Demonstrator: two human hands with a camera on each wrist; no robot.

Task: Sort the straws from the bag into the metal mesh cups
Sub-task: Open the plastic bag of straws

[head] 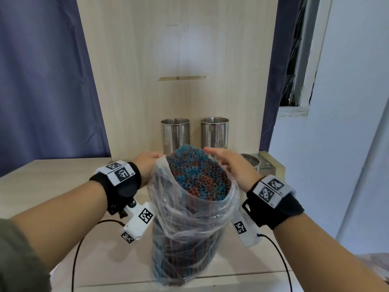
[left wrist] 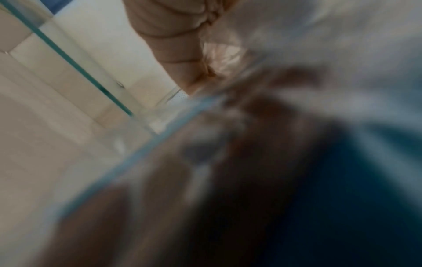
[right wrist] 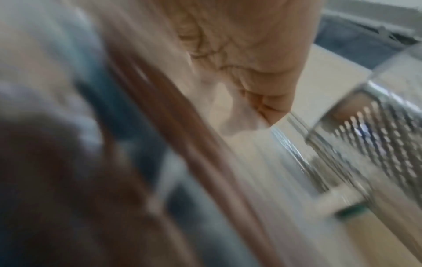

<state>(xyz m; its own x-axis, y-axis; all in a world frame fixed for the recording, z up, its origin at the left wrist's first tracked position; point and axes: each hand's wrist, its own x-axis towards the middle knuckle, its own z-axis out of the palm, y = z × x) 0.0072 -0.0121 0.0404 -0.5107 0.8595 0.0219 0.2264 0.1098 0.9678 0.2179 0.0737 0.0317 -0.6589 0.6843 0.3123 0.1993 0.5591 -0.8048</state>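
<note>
The bag [head: 189,207] of straws [head: 197,173] stands upright on the pale wooden tabletop [head: 52,175], its clear plastic rolled down, with the left hand [head: 147,163] pinching the rim on one side, while the right hand [head: 231,165] lies over the straw tops on the other, fingers fairly straight, its grip holding nothing that shows. To do this well, I judge, keep the bag steady and lift a small bunch of one colour. Behind stand two mesh cups [head: 175,133] against a wooden back panel [head: 179,60], a third cup [head: 250,162] at right, blue curtain [head: 42,81] and white wall [head: 347,102] beyond.
</note>
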